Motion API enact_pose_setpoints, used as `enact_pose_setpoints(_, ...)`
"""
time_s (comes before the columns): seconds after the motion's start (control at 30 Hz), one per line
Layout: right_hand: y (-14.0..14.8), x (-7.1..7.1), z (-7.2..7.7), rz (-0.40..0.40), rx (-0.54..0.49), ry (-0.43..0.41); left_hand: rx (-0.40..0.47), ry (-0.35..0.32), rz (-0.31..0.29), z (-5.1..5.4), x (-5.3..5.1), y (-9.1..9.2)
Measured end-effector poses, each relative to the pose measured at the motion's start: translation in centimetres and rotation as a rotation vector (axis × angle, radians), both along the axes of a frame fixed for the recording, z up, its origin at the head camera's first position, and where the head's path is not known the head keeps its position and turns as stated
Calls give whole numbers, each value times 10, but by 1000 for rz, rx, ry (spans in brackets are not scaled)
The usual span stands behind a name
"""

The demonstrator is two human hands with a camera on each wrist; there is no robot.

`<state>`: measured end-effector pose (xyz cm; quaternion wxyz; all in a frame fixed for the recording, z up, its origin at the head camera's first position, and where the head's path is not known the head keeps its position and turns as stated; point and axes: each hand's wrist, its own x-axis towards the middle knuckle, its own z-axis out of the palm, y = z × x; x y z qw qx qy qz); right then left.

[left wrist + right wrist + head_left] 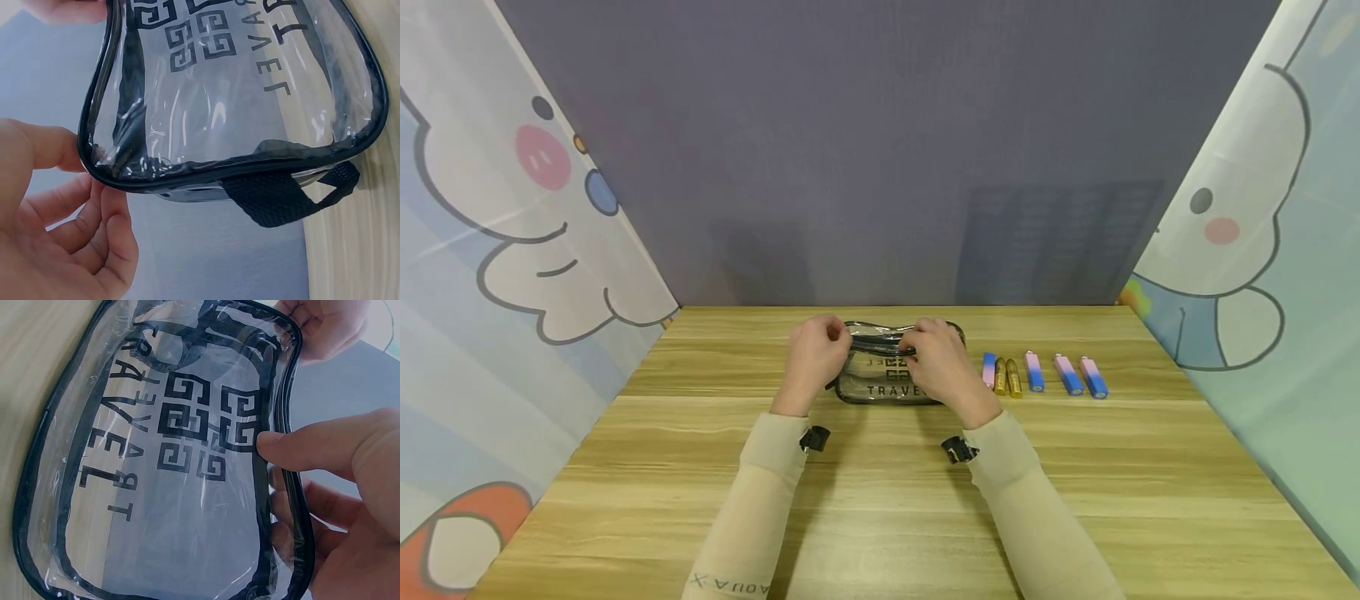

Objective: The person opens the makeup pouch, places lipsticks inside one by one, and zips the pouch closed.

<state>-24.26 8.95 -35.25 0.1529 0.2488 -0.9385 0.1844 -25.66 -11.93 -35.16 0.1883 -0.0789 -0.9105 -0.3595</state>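
A clear plastic travel pouch point(880, 392) with black piping and dark lettering sits near the back of the table. Its left upper corner is pinched between the thumb and fingers of my left hand point(815, 358), and the left wrist view shows the same hand point(69, 231) there. A black strap loop point(269, 200) juts from that end. My right hand point(942, 358) grips the upper edge; in the right wrist view its thumb point(294, 450) lies on the near wall and the fingers are behind. Whether the top is unzipped, I cannot tell.
Right of the pouch lie two gold bullet-shaped tubes point(1014, 379) and several small pink-and-blue blocks, such as this one point(1094, 379) at the row's right end. A grey panel point(880, 150) stands behind the wooden table point(880, 517), with cartoon-printed cloths on both sides.
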Motion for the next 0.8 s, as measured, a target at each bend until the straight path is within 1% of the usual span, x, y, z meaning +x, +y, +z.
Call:
enact_pose_setpoints(0.13, -1, 0, 0, -4, 3, 7, -54, 3, -16, 2, 0, 3)
enact_pose_setpoints(0.23, -1, 0, 0, -6, 1, 13, -76, -2, -27, 4, 0, 5)
enact_pose_setpoints(0.33, -2, 0, 0, -9, 1, 15, -92, 1, -25, 4, 0, 7)
enact_pose_setpoints(0.5, -2, 0, 0, -13, 10, 16, -127, 25, -18, 6, 0, 9)
enact_pose_setpoints(0.8, -2, 1, -1, -16, 13, 0, -201, 90, -11, 6, 1, 14)
